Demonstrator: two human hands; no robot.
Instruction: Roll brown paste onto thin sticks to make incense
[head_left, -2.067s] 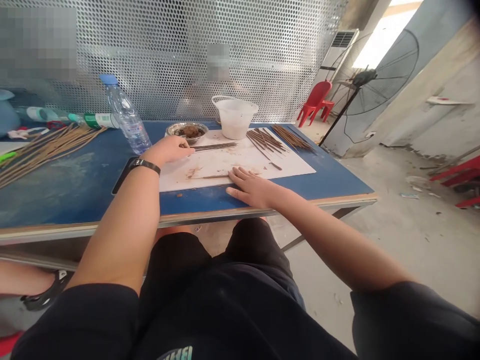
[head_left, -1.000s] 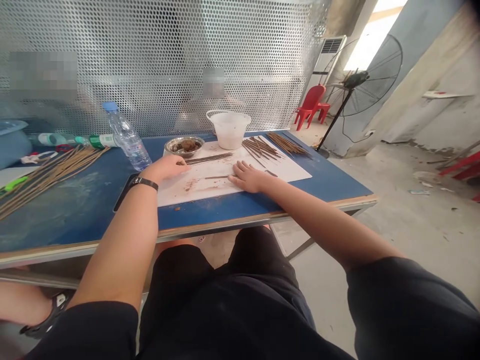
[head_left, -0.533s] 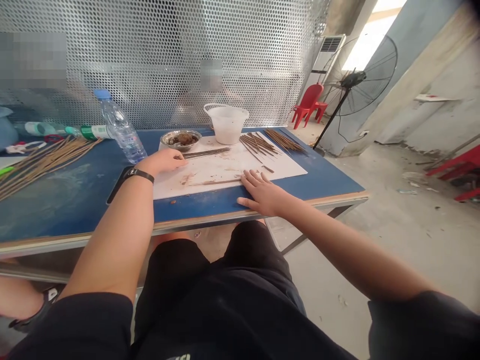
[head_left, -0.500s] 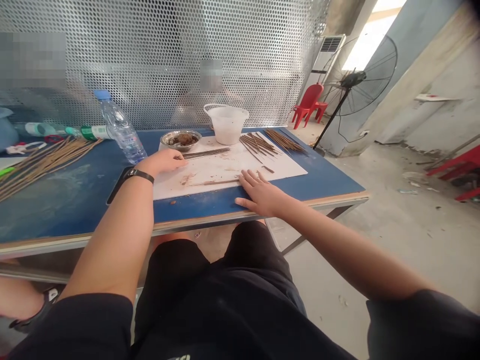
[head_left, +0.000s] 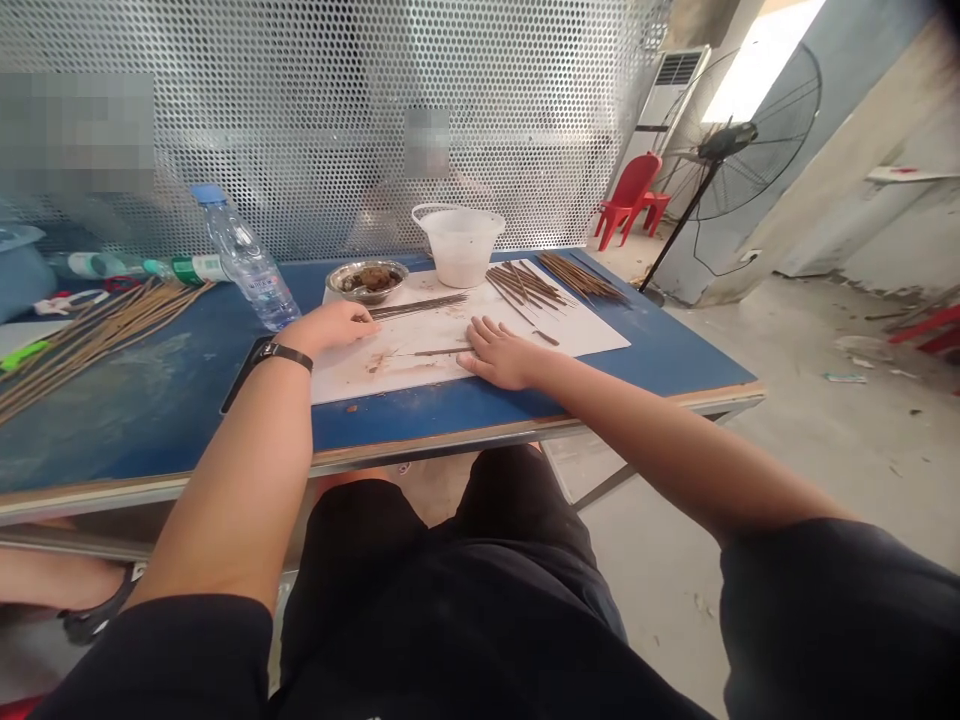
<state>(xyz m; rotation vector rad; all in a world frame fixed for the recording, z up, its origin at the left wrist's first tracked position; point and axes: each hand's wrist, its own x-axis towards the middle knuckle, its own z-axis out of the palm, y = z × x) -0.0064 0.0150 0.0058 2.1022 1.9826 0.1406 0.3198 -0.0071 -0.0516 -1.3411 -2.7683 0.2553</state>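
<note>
My left hand (head_left: 332, 326) rests curled on the white sheet (head_left: 585, 335), its fingertips at the near end of a dark coated stick (head_left: 418, 306). I cannot tell whether it grips that stick. My right hand (head_left: 499, 354) lies flat with spread fingers, just right of a thin brown stick (head_left: 439, 351). Behind them stand a steel bowl (head_left: 367, 281) of brown paste and a white plastic pail (head_left: 459, 247). Two bunches of brown sticks (head_left: 525, 286) lie at the sheet's far right, one partly on the blue table (head_left: 150, 440).
A bundle of pale sticks (head_left: 105, 332) and a water bottle (head_left: 244, 270) stand left on the table. A perforated metal screen (head_left: 300, 120) rises behind it. A person's leg (head_left: 52, 580) shows at lower left. Red chairs (head_left: 628, 190) and a standing fan (head_left: 757, 130) are far right.
My right hand has slid away from the table's front edge, back onto the white sheet and toward the thin stick. My left hand has stayed nearly still.
</note>
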